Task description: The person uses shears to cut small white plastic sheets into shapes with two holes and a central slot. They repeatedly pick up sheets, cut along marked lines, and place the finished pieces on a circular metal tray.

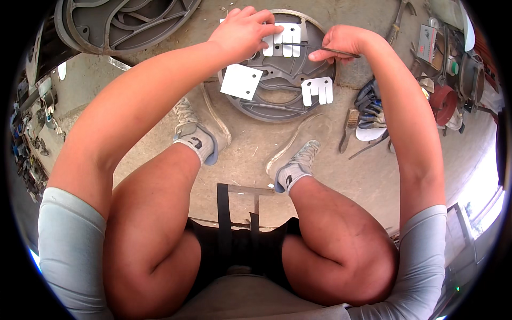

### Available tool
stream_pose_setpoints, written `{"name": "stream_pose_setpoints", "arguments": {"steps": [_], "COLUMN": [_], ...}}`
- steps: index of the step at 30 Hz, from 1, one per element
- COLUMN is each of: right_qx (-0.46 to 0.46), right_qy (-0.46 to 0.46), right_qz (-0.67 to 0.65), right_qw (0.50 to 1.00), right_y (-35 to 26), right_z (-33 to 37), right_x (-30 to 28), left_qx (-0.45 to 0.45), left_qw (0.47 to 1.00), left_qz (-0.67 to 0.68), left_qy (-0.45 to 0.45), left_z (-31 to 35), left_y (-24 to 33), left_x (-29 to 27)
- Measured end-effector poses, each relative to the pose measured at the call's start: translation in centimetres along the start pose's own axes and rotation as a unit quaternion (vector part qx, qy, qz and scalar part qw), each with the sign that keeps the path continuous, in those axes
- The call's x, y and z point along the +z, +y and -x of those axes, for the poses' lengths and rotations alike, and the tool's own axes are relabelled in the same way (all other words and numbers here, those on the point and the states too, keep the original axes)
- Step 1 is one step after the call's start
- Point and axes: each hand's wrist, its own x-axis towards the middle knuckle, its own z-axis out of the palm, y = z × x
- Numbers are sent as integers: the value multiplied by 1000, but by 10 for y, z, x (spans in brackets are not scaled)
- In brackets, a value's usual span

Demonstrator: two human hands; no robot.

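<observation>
A round grey metal wheel casting (266, 108) lies on the floor beyond my feet. On it rest a white square plate (242, 82) with two holes and a small slotted white plate (318, 88). Near the wheel's far edge, my left hand (246, 33) grips another slotted white plate (291, 33), its fingertips pressed on the left part. My right hand (341, 44) is closed around a thin dark rod-like tool (348, 54), perhaps a slim file. The tool points left, and its tip lies across the slots of the plate under my left hand.
Another large grey wheel casting (128, 26) lies at the far left. To the right are a wooden-handled wire brush (349, 128), dark work gloves (370, 106), a small box (426, 42), a hammer-like tool (397, 21) and a red round part (444, 104).
</observation>
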Motion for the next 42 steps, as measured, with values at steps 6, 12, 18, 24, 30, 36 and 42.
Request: {"name": "stream_pose_setpoints", "arguments": {"steps": [6,12,18,24,30,36,42], "right_qx": [-5,-12,-41,-52,-73,-52,-32], "right_qy": [0,10,9,6,21,37,38], "right_qz": [39,17,7,0,-20,-16,-18], "right_qw": [999,1000,999,999,997,998,999], "right_y": [-5,-8,-3,-1,3,10,15], "right_z": [-6,-3,-2,-2,1,6,9], "right_x": [-5,-7,-7,-6,-4,0,6], "left_qx": [1,-6,-5,-8,-11,-6,-9], "left_qw": [1000,1000,1000,1000,1000,1000,1000], "left_qz": [-11,-11,-24,-22,-19,-19,-23], "left_qy": [-1,-6,-10,-15,-18,-11,-14], "left_z": [0,1,0,-1,-1,-1,-1], "left_y": [2,3,10,11,12,12,13], "left_x": [-1,-1,-10,-11,-12,-11,-12]}}
